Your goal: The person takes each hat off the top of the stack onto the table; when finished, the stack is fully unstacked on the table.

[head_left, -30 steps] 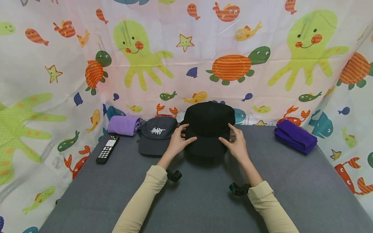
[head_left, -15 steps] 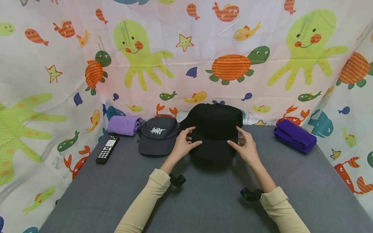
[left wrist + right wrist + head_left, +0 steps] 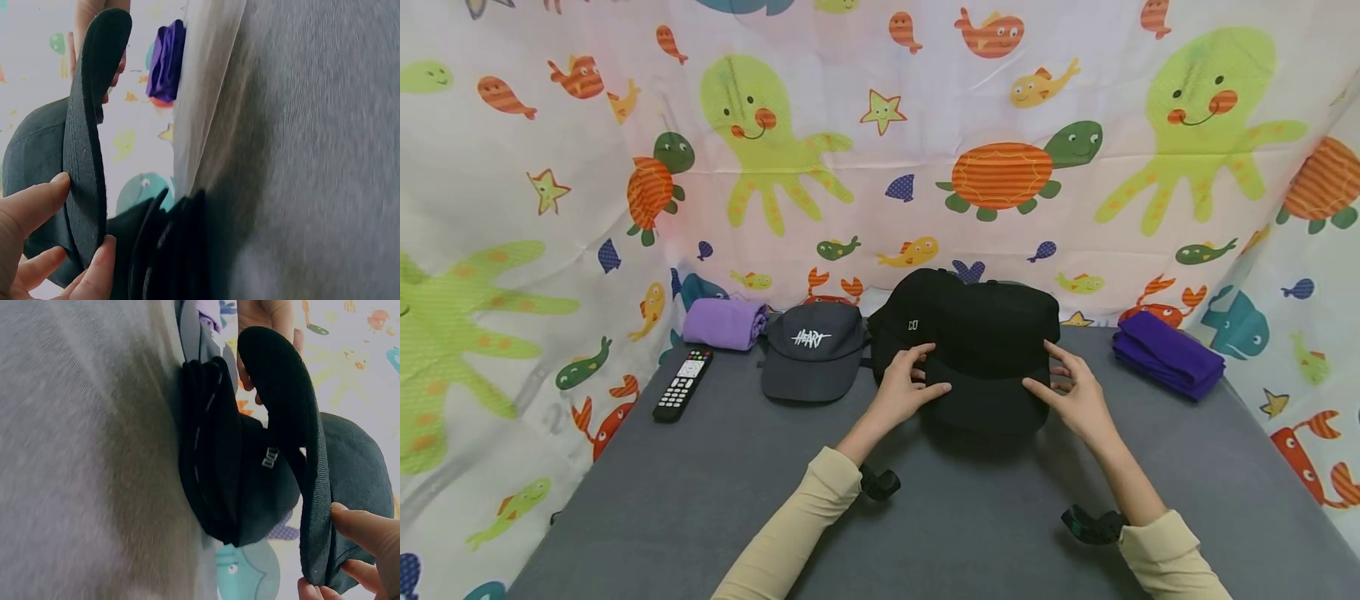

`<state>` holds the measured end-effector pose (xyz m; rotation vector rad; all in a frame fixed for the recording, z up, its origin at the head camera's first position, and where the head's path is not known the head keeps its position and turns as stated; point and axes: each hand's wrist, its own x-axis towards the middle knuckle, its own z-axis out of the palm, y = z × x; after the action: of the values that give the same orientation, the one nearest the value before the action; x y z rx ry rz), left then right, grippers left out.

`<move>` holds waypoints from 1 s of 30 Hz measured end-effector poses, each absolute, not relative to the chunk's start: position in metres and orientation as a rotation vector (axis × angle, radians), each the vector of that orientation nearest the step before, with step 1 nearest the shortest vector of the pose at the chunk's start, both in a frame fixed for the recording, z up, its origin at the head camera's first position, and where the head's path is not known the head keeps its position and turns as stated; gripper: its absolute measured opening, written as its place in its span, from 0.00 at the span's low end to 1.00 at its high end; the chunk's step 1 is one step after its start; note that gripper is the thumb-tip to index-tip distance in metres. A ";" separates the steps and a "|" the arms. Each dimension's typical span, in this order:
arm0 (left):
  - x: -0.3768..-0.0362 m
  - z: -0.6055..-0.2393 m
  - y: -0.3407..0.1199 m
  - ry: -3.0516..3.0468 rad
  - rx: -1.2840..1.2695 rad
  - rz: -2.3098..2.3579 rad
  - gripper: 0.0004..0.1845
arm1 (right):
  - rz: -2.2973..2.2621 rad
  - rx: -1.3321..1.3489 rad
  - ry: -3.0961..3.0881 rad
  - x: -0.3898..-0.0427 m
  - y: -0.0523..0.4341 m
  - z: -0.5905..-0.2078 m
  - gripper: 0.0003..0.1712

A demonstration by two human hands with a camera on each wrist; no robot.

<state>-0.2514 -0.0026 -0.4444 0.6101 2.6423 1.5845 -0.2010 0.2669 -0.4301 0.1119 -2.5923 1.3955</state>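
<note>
We hold the black cap (image 3: 992, 333) by its brim, left hand (image 3: 906, 392) and right hand (image 3: 1075, 400) pinching opposite ends, brim axis running left-right, lifted clear near the worktop's (image 3: 700, 492) back edge, over a second black cap (image 3: 906, 321).

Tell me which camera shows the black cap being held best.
The head view: the whole black cap shows, held at its brim by the left hand and right hand. Both wrist views show only its brim edge-on and some crown.
</note>
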 end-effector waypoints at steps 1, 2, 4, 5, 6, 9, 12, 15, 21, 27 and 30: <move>-0.250 -0.444 0.000 2.635 0.614 1.588 0.35 | 1.387 0.110 -2.598 -0.199 0.270 -0.430 0.42; -0.248 -0.443 0.003 2.629 0.617 1.594 0.35 | 1.378 0.108 -2.604 -0.197 0.272 -0.429 0.42; -0.245 -0.442 0.008 2.624 0.626 1.605 0.34 | 1.361 0.104 -2.615 -0.193 0.277 -0.427 0.42; -0.243 -0.442 0.010 2.623 0.630 1.608 0.34 | 1.354 0.100 -2.619 -0.192 0.279 -0.427 0.42; -0.242 -0.442 0.013 2.625 0.637 1.608 0.34 | 1.346 0.097 -2.623 -0.190 0.281 -0.426 0.42; -0.238 -0.442 0.019 2.623 0.650 1.604 0.34 | 1.336 0.096 -2.628 -0.186 0.288 -0.425 0.42; -0.234 -0.444 0.026 2.601 0.660 1.610 0.35 | 1.335 0.098 -2.626 -0.181 0.297 -0.425 0.42; -0.231 -0.446 0.034 2.575 0.660 1.621 0.35 | 1.335 0.077 -2.634 -0.176 0.305 -0.426 0.43; -0.224 -0.450 0.050 2.534 0.648 1.617 0.35 | 1.335 0.046 -2.648 -0.165 0.323 -0.432 0.42; -0.216 -0.456 0.064 2.486 0.656 1.611 0.36 | 1.303 0.037 -2.684 -0.152 0.337 -0.437 0.42; -0.212 -0.459 0.071 2.463 0.644 1.604 0.36 | 1.293 0.018 -2.714 -0.147 0.345 -0.440 0.43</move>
<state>-0.2122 0.0710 -0.4591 0.6437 2.4635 1.6044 -0.1469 0.3453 -0.4402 0.0179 -2.7136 1.2927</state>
